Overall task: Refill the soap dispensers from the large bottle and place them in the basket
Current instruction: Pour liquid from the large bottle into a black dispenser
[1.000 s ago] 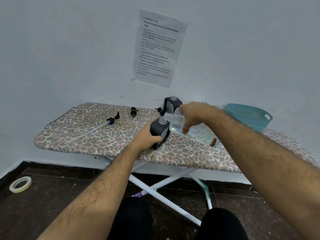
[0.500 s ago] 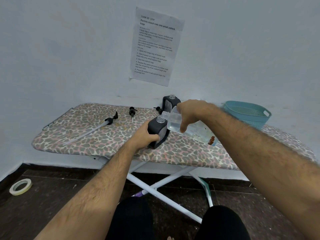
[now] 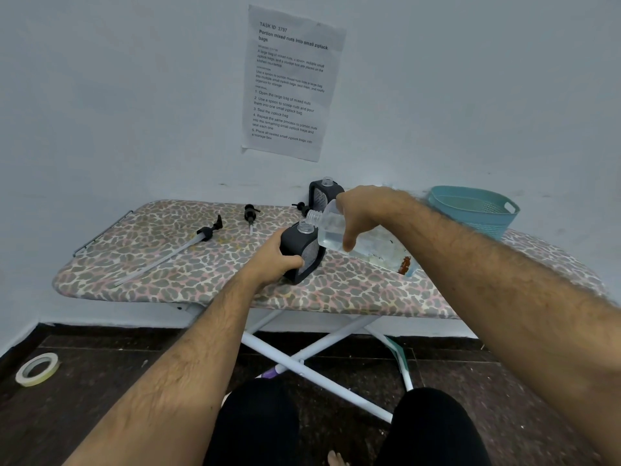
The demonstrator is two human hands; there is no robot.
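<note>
My left hand [image 3: 274, 255] grips a dark soap dispenser [image 3: 305, 252] that stands uncapped on the ironing board [image 3: 188, 267]. My right hand [image 3: 364, 213] holds the large clear bottle [image 3: 366, 243] tilted, its open neck just above the dispenser's mouth. Clear liquid sits in the bottle. A second uncapped dark dispenser [image 3: 324, 193] stands behind, by the wall. The teal basket [image 3: 477, 210] sits at the board's far right.
A long-tubed pump head [image 3: 205, 232], a short pump head [image 3: 251, 213] and a third black pump [image 3: 300, 207] lie on the board's left and middle. A tape roll [image 3: 37, 368] lies on the dark floor. A printed sheet [image 3: 292, 82] hangs on the wall.
The large bottle's neck has come a little closer over the dispenser's mouth and tilted slightly more. My left hand keeps its hold on the dispenser.
</note>
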